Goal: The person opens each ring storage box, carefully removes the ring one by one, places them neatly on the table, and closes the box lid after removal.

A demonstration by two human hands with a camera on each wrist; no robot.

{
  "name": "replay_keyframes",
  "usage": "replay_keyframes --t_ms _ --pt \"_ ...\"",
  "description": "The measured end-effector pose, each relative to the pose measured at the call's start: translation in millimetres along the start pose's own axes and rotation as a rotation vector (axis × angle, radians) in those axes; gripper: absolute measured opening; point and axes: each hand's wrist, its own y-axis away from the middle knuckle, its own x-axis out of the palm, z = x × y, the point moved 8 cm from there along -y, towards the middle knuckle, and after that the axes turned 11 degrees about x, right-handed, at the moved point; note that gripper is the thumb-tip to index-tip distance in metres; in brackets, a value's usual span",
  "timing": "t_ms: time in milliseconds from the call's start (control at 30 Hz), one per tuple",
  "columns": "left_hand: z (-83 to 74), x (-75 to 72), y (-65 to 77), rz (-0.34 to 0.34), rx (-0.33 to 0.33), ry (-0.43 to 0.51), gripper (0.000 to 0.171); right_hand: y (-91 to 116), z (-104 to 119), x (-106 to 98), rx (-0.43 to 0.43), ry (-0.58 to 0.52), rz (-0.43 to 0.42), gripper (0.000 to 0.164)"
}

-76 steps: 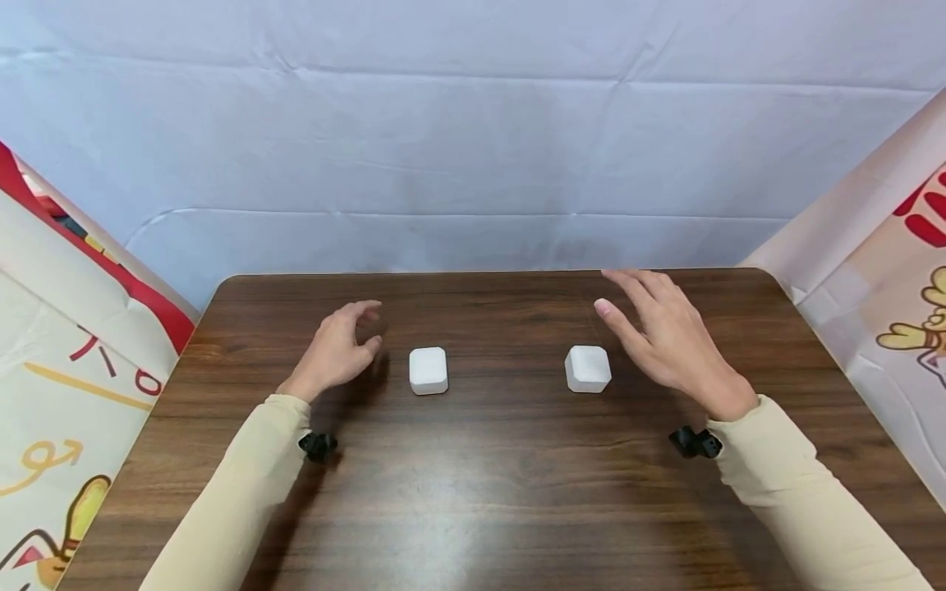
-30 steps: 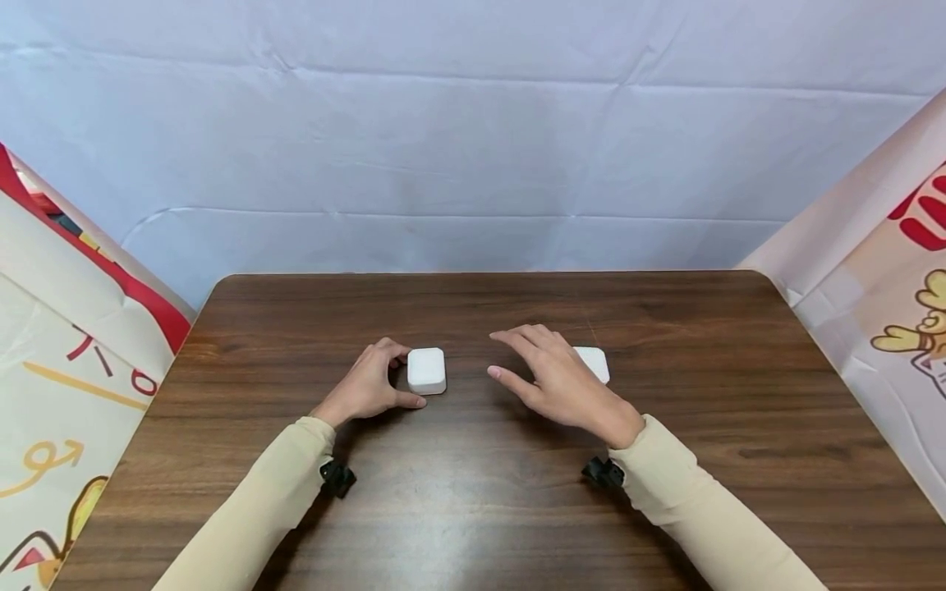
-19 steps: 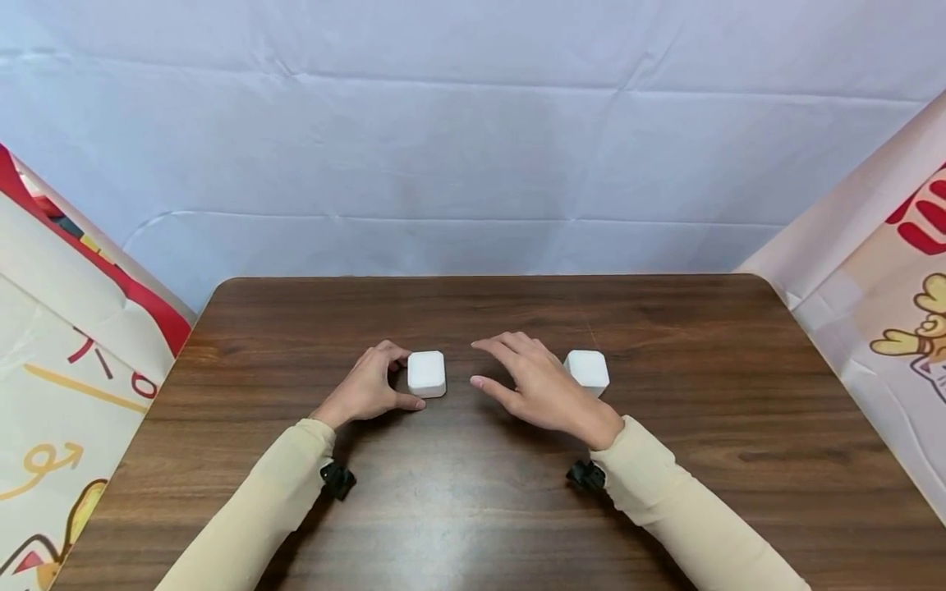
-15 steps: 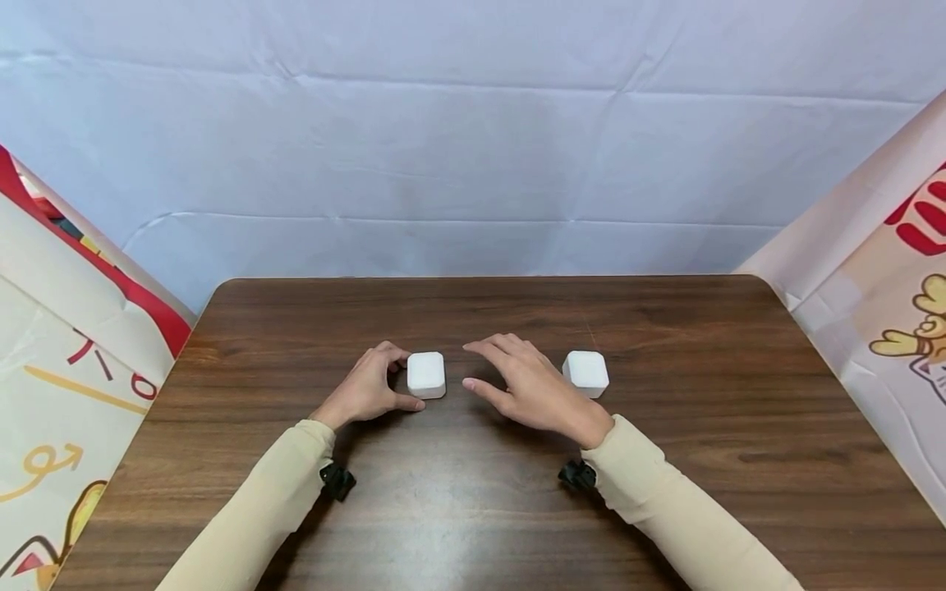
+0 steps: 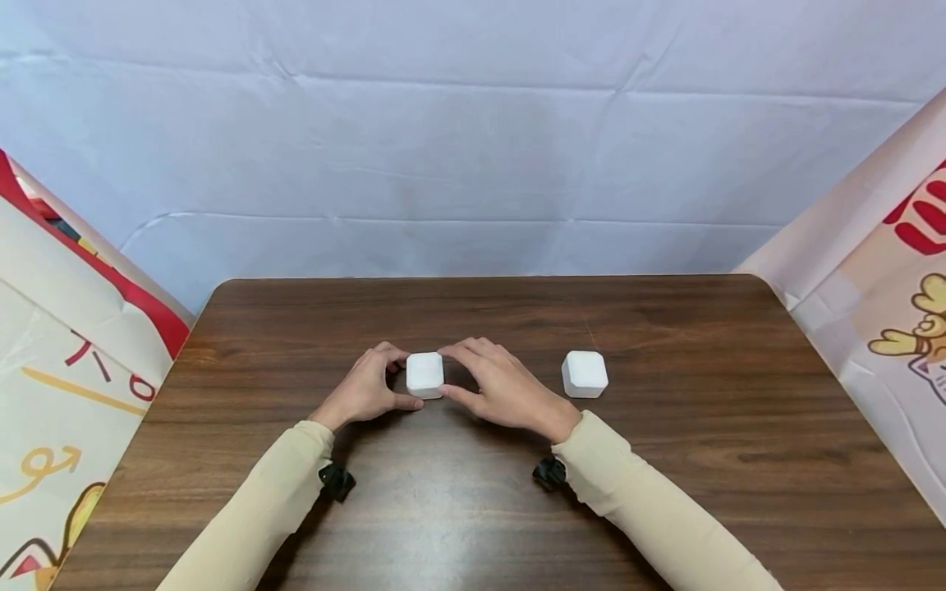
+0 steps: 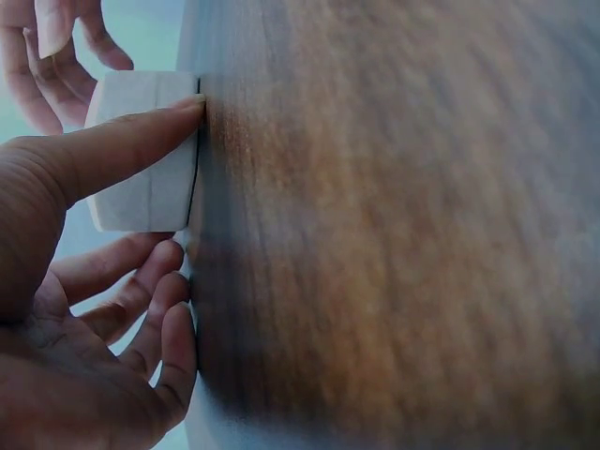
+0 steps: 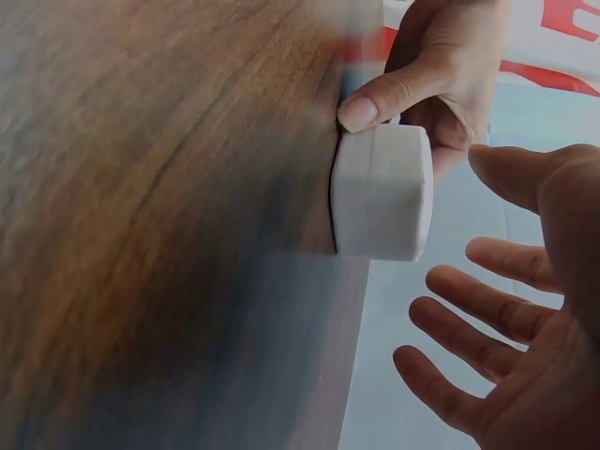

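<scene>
Two small white rounded-corner boxes stand on the table. My left hand holds the left white box from its left side, thumb along the near face and fingers at the far side. In the left wrist view, the thumb crosses that box low down near the tabletop. My right hand is at the box's right side, with thumb and index fingertip close to its corners; its fingers are spread and relaxed in the right wrist view. Whether they touch it I cannot tell. To the right, apart from both hands, sits the other white box.
The dark wood-grain table fills the lower view. A pale cloth hangs behind its far edge. Printed sheets with cartoon drawings stand at the left and right. Black cameras are strapped at both wrists.
My right hand has swung left, past the right box, to beside the left one. Earlier my left hand moved in around the left box and has stayed there. Both boxes keep their places.
</scene>
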Motion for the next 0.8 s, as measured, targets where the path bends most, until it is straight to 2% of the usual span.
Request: replay_keyframes --t_ms 267,467,800 --pt "0.9 0.9 0.8 0.008 0.007 0.004 0.058 -8 4 9 0.0 0.02 0.003 0.066" --pt "-0.6 -0.4 -0.2 -0.01 0.029 -0.001 0.058 -12 4 14 0.01 0.02 0.035 0.078" --pt "-1.6 -0.3 -0.8 -0.008 0.029 0.003 0.058 -19 1 21 0.029 -0.014 0.062 0.083"
